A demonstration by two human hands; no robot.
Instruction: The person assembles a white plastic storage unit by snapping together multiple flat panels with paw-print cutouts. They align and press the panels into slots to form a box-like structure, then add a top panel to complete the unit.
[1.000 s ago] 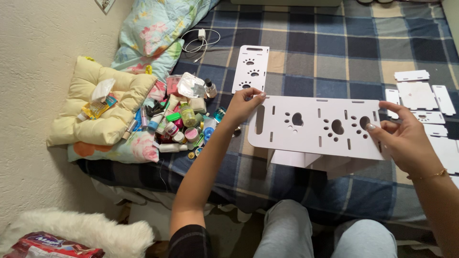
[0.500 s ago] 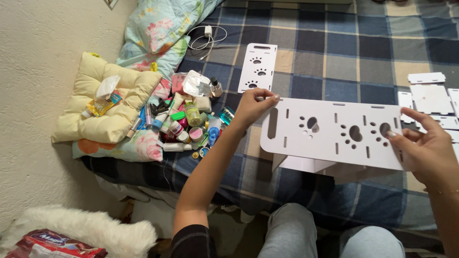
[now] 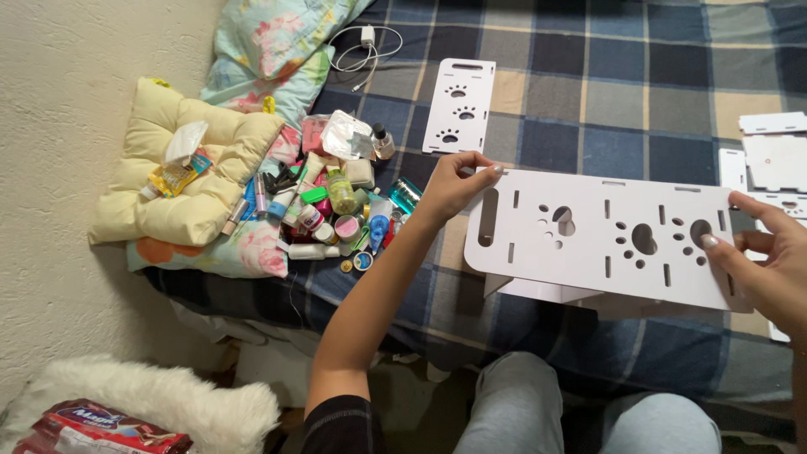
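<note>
Hands grip a white panel point(image 3: 601, 240) above the bed's point(image 3: 588, 92) near edge, left hand point(image 3: 454, 181) pinching one end, right hand point(image 3: 769, 261) the other.

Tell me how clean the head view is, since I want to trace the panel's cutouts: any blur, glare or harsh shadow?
Head view: even, soft indoor light, no glare on the white paw-print panel; its cutouts read sharp. Left hand and right hand show no obvious motion blur. Only a faint shadow falls under the panel on the plaid blanket. The small bottles stay crisp.
</note>
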